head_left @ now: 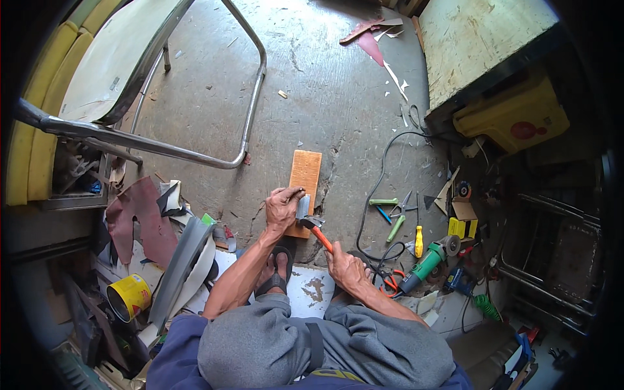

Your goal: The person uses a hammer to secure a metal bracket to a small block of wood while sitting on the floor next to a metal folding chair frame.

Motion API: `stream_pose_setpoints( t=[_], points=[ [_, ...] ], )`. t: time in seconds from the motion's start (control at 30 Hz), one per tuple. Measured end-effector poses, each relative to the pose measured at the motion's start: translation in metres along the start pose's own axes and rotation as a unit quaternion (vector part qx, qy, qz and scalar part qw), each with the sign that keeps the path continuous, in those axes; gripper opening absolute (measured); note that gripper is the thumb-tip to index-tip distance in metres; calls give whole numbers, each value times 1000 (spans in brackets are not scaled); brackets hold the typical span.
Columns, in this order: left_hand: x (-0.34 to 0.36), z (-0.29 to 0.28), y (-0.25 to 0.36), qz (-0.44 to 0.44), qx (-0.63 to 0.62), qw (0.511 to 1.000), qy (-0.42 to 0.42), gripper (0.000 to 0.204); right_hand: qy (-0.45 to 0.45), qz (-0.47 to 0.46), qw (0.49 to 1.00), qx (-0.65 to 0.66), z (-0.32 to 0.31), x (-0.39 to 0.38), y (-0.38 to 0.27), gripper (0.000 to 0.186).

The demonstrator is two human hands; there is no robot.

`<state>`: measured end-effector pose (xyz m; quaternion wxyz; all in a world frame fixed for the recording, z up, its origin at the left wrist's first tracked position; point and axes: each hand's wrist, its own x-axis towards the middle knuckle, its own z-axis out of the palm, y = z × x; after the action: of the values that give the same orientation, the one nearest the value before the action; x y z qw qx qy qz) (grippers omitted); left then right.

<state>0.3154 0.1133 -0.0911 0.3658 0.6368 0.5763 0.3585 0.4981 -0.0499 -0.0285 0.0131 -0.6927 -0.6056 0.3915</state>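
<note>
My left hand (282,207) pinches a small grey metal piece (303,205) against an orange-brown wooden board (305,168), which lies on the concrete floor in front of my feet; exactly what its fingertips grip at the top is too small to make out. My right hand (346,268) is closed round the orange handle of a hammer (323,238). The dark hammer head (311,221) is at the lower end of the metal piece, over the board; whether it touches is unclear.
Steel-tube chair frame (247,130) stands upper left; cabinet (484,49) and yellow case (504,117) at upper right. Right of me lie green angle grinder (424,270), yellow screwdriver (418,247), scissors (404,208) and black cord (367,205). Left are scraps (136,218) and yellow can (127,299).
</note>
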Motion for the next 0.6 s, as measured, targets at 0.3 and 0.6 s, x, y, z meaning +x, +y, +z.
stream_pose_setpoints(
  t=[0.3, 0.6],
  points=[
    [-7, 9, -12, 59, 25, 998, 3, 16, -3, 7, 1000, 0, 2, 3, -2, 27],
    [-9, 11, -14, 95, 50, 994, -5, 15, -2, 6, 1000, 4, 1, 3, -2, 28]
  ],
)
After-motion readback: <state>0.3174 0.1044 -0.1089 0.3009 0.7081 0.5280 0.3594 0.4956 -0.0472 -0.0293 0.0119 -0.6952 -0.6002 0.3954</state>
